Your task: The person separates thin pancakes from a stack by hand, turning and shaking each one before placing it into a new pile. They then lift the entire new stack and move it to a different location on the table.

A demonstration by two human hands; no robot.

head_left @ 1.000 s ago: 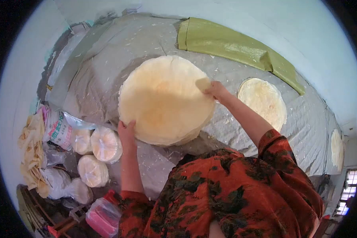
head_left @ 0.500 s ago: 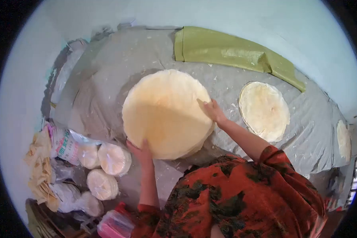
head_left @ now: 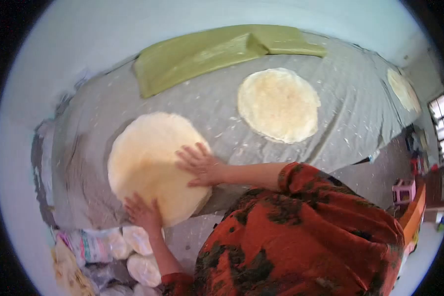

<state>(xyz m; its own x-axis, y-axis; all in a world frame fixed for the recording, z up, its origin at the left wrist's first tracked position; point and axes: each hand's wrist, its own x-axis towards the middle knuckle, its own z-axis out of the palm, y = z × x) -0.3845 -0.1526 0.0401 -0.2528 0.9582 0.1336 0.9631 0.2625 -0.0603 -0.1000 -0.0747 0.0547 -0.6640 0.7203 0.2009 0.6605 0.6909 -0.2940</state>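
Two hands are on the stack (head_left: 150, 165) of thin round flatbreads, which lies on the grey sheet (head_left: 222, 106) at about eight o'clock from the middle of my view. My right hand (head_left: 201, 165) lies flat on its top near the three o'clock edge, fingers spread and open, pressing rather than grasping anything. My left hand (head_left: 143, 213) rests at the six o'clock rim, fingers splayed over the edge; I cannot tell whether the fingertips curl under the lowest breads. I judge the step in hand to be squaring or shifting the stack, and doing it well means keeping the palms broad and the pressure light, since thin dry rounds like these probably crack if pinched. I would let the left hand guide the rim while the right steadies the top, so the layers do not slide apart. A single flatbread (head_left: 278, 104) lies apart at one o'clock from the stack, and another round (head_left: 403, 90) shows at the far two o'clock end of the sheet. A folded green sack (head_left: 207, 49) lies along the twelve o'clock side, well clear. Bagged rounds (head_left: 138, 241) sit just below the stack, near my left wrist, so I would keep that elbow in and avoid knocking them.
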